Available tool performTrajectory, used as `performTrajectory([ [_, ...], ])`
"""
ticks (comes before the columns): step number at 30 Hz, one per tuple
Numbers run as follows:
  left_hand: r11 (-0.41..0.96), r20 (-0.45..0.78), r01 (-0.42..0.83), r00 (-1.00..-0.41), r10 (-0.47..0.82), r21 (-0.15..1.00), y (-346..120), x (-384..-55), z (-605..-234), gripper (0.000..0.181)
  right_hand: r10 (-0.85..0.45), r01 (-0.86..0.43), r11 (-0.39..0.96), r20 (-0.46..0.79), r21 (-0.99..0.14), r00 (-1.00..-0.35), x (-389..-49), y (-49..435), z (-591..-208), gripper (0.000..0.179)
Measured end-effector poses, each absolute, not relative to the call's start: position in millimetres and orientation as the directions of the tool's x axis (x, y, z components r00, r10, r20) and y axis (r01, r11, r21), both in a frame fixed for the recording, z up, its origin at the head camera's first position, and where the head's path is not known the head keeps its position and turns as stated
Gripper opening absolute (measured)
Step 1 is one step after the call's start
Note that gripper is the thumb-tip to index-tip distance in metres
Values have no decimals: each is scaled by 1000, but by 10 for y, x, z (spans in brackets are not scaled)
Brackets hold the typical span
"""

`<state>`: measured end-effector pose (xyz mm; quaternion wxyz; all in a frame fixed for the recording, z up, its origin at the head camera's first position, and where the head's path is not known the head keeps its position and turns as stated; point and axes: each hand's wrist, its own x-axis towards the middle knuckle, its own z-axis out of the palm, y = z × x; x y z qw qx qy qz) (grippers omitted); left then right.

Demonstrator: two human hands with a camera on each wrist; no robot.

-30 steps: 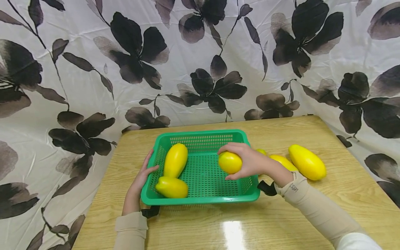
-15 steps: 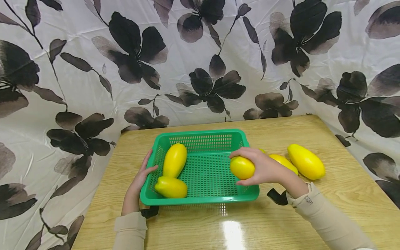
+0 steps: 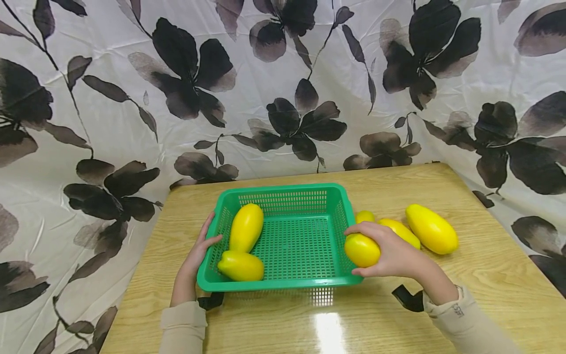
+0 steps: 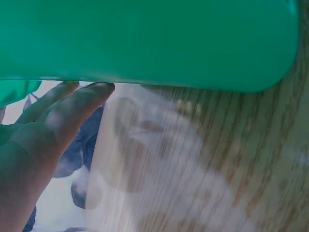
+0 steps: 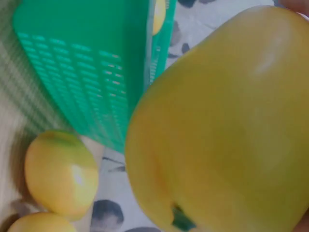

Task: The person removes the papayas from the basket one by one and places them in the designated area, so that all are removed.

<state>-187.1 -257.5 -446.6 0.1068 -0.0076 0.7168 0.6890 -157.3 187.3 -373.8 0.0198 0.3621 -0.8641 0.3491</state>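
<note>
A smooth yellow fruit is clamped in the right hand, with the curled fingers laid over its far side and the thumb set against its near side. It is seen at the right end of the green basket; whether the rim is touched cannot be told. The basket's opposite wall is touched from outside by the left hand, its fingers nearly straight and its thumb held apart from them at the rim.

From its even gloss, the held fruit may be taken for a moulded imitation: probably light, stiff and hardly fragile. Its skin looks slippery, so a firm, even hold is called for rather than a hard pinch. It is best taken across its widest part, thumb opposed to fingers, as is done here; the end with the green stem mark looks a poorer place to grip.

Just beyond the right fingers, a small round fruit is seen on the table; past the knuckles lie an oval fruit and a large oblong fruit. Inside the rim, near the left thumb, a long fruit and a shorter fruit are contained.
</note>
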Motion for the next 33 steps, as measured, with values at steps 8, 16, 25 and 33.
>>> performTrajectory([
  [8, 59, -159, -152, -979, 131, 987, -2564, -1861, -4462, 71, -546, -601, 537, 300, -592, -782, -1443, 2028, -3840, 65],
  [16, 82, -171, -162, -978, 120, 983, -2569, -1863, -4461, 69, -448, -508, 592, 269, -626, -853, -1367, 2155, -3943, 65],
  [25, 90, -176, -166, -977, 123, 982, -2574, -1870, -4464, 69, -384, -457, 616, 262, -641, -885, -1352, 2231, -4178, 68],
  [33, 83, -180, -170, -975, 128, 982, -2569, -1860, -4458, 70, -356, -411, 613, 229, -675, -906, -1392, 2244, -4381, 72],
])
